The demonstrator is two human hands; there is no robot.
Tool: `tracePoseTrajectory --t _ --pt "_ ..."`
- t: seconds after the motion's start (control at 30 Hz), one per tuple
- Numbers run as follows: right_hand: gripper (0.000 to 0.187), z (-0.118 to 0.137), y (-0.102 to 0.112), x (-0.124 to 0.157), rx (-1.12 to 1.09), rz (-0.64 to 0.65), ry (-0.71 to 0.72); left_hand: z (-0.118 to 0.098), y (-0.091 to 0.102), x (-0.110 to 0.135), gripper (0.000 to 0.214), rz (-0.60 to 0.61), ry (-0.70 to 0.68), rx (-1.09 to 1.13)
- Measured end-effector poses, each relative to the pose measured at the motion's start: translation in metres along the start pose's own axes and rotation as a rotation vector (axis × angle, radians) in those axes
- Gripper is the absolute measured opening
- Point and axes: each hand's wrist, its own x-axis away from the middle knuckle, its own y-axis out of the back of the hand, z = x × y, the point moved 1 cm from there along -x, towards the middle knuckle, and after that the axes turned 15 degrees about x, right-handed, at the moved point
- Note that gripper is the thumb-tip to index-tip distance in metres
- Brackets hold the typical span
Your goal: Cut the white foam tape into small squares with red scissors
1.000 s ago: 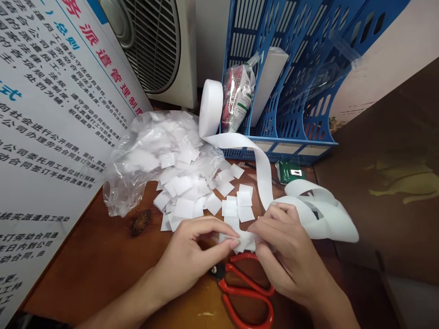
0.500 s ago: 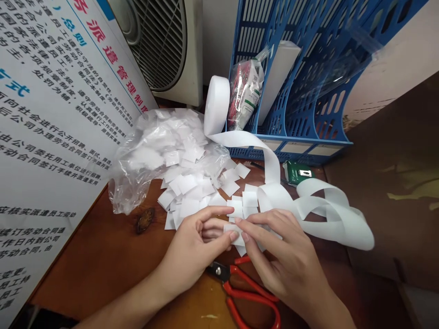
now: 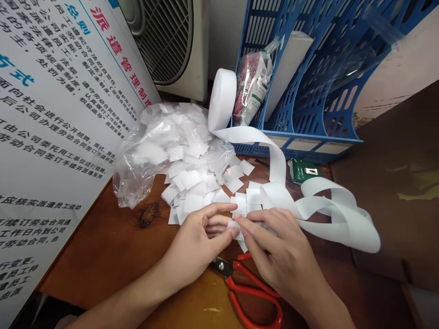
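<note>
Between the fingertips of both hands is a small white square piece (image 3: 233,225), cut from what looks like thin tape or fabric. My left hand (image 3: 194,240) pinches it between thumb and fingers, with the index finger stretched above. Against its right edge press the thumb and fingertips of my right hand (image 3: 288,249). Red-handled scissors (image 3: 252,291) lie on the table just beneath the hands, partly covered by them. Behind the fingers spreads a heap of similar white squares (image 3: 192,180). To the right, a long white strip (image 3: 358,228) curls in loops, running back to a white roll (image 3: 222,98).
A clear plastic bag (image 3: 132,183) full of white squares slumps at the left. Behind stands a blue file rack (image 3: 308,137) with a bag of red items (image 3: 252,82). A green tape measure (image 3: 303,170) sits before it. A printed board (image 3: 51,151) leans left; a fan (image 3: 199,55) is behind.
The camera view has shifted slightly, so the surroundings sit a little further right. Both hands keep the white square, which now looks more tilted or folded between the fingertips.
</note>
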Motion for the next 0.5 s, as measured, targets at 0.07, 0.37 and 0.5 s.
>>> tracePoseTrajectory --t 0.07,0.37,0.5 --pt "0.032 0.001 0.001 0.0 -0.032 0.0 -0.011 -0.001 0.0 0.0 0.04 -0.002 -0.001 -0.009" --pt "0.033 -0.002 0.012 -0.003 -0.337 0.14 -0.139 -0.003 0.0 0.002 0.023 0.112 0.016 -0.182" --pt "0.027 -0.001 0.028 -0.002 -0.159 0.029 -0.157 -0.005 0.005 0.0 0.03 0.053 0.009 -0.182"
